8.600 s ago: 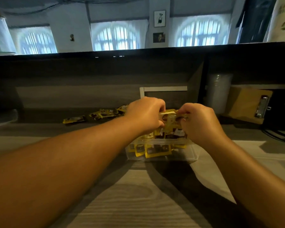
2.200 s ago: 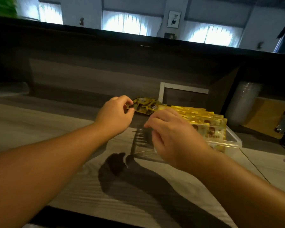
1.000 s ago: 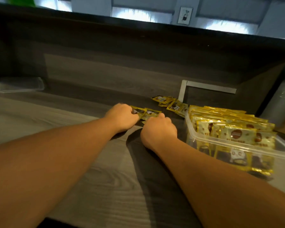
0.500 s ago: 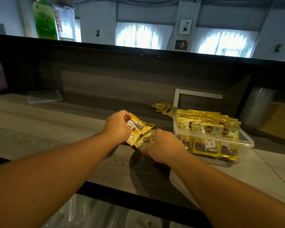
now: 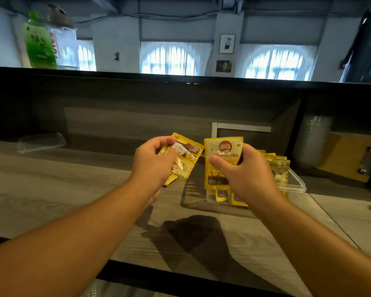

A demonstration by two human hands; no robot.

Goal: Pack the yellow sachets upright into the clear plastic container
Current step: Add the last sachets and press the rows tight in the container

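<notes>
Yellow sachet (image 5: 223,159) upright in right hand (image 5: 247,176) grip; left hand (image 5: 152,166) grips sachet bunch (image 5: 183,156); clear plastic container (image 5: 296,185) at 3 o'clock of the right hand.

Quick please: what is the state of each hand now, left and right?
Left hand: grips a small bunch of yellow sachets.
Right hand: holds one yellow sachet upright, thumb on its front.

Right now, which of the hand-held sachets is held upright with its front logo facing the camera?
The sachet in the right hand: upright, round brown logo showing. Those in the left hand are tilted.
</notes>
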